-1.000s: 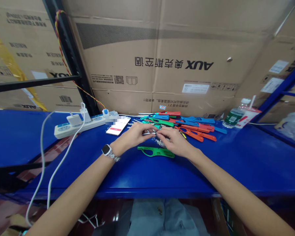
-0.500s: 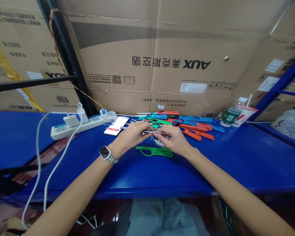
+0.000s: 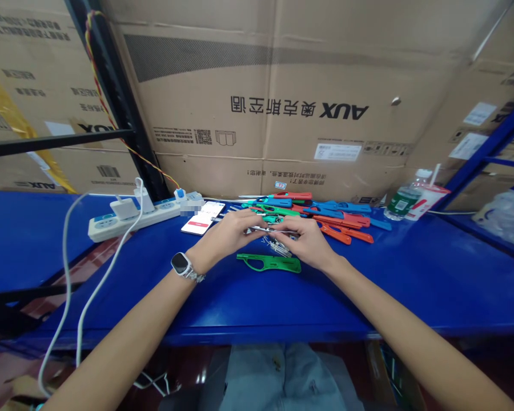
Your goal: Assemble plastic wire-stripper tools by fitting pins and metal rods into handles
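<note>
My left hand (image 3: 233, 233) and my right hand (image 3: 306, 238) meet above the blue table (image 3: 257, 305), fingertips closed. Between them they pinch a thin silvery part (image 3: 258, 229); its ends are hidden by the fingers, and I cannot tell if it is one piece or two. Below the hands lies a green plastic lighter shell half (image 3: 278, 264) with a trigger loop at its left. Several small pale and metal parts (image 3: 277, 247) lie just behind it, partly covered by my right hand. Further back is a pile of red, blue, orange and green lighter shells (image 3: 345, 218).
At left, a phone (image 3: 201, 218) lies beside a white power strip (image 3: 163, 214) with plugs and hanging cables. A bottle (image 3: 400, 202) and a red-and-white cup (image 3: 426, 201) stand at right. Large cardboard boxes (image 3: 209, 74) wall off the back.
Both hands stay nearly in place, with slight finger movement around the thin silvery part. The green shell half and the pile have not moved.
</note>
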